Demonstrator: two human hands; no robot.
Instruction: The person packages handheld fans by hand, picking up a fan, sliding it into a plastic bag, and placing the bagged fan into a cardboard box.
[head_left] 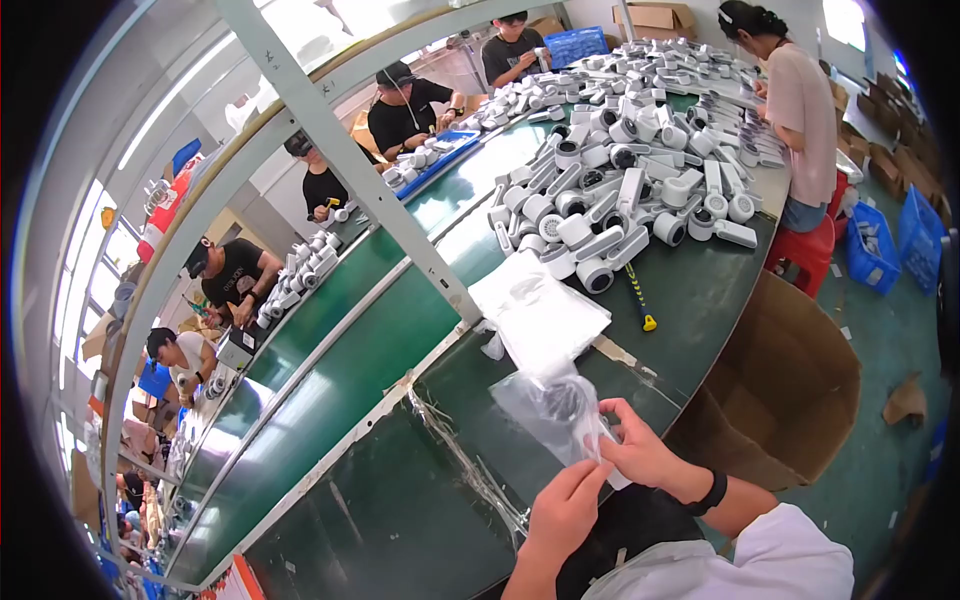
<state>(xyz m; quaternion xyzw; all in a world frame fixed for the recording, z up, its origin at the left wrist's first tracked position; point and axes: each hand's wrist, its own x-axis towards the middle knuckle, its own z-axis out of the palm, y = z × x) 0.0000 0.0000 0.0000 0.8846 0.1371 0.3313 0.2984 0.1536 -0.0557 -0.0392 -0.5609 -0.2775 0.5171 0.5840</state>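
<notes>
The left hand [565, 510] and right hand [640, 455] pinch, fingers close together, the near end of a clear plastic bag [525, 408] with a dark round part [566, 402] inside, over the green bench [350, 525]'s near edge. Beyond lie flat whitish plastic bags [540, 320], a yellow-and-black rod-shaped tool [640, 303] toward the right edge, and heaped white-and-grey devices [628, 190].

Near the middle, the clear bag [520, 405] has a milky shine, with dark grey showing inside. The plastic stack [540, 310] just beyond is white. The bench [700, 290] is dark green with tan patches; its heaped devices [628, 190] are white and grey with black parts. The tool [638, 295] is yellow banded with black. At near right, the wristband [714, 492] is black, the sleeve [795, 550] white, the box [815, 370] brown. Farther right, the stool [808, 250] is red, the crate [872, 265] blue.
</notes>
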